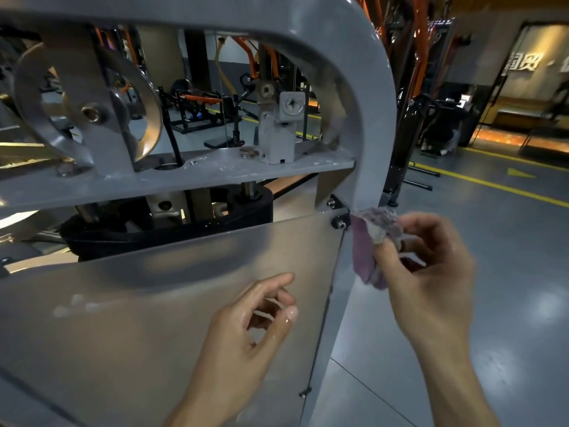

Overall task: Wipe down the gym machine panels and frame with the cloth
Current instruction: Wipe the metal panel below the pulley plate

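Note:
A grey gym machine frame point(366, 124) curves over from the top and runs down on the right. Below its cross shelf hangs a translucent panel point(154, 303). My right hand point(431, 272) pinches a bunched purple cloth point(369, 241) and holds it against the frame's right post, just beside the panel's upper corner bracket point(338, 217). My left hand point(249, 331) hovers in front of the panel with loosely curled fingers and holds nothing. Whether it touches the panel I cannot tell.
A metal pulley wheel point(89, 109) and a bolted bracket point(283, 124) stand on the cross shelf point(200, 174); black weight plates point(172, 223) lie below it. To the right is grey gym floor point(492, 272) with yellow lines point(492, 184). Orange-framed machines point(412, 50) stand behind.

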A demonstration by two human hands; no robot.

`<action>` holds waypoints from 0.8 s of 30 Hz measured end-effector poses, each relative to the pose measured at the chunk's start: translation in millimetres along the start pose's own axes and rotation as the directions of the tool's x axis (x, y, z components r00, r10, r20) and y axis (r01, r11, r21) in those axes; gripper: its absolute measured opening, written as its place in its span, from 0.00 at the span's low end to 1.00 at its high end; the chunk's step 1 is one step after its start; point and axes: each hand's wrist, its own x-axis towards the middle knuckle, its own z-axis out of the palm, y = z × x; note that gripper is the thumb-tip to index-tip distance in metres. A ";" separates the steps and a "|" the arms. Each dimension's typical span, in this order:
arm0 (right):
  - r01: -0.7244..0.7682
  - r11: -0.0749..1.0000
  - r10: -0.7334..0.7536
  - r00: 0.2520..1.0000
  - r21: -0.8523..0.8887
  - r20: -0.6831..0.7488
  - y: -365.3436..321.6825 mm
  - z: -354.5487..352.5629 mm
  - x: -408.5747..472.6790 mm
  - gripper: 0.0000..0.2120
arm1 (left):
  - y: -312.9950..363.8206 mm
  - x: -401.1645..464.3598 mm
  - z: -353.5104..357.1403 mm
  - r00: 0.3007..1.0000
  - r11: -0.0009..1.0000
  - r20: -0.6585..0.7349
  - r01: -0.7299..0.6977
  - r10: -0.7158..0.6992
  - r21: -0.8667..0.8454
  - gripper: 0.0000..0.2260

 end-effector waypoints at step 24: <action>0.316 0.846 -0.338 0.941 -0.429 0.027 10.5 39.5 22.6 0.12 | -5.5 6.7 -5.3 0.836 0.623 0.081 -0.465 0.542 0.629 0.18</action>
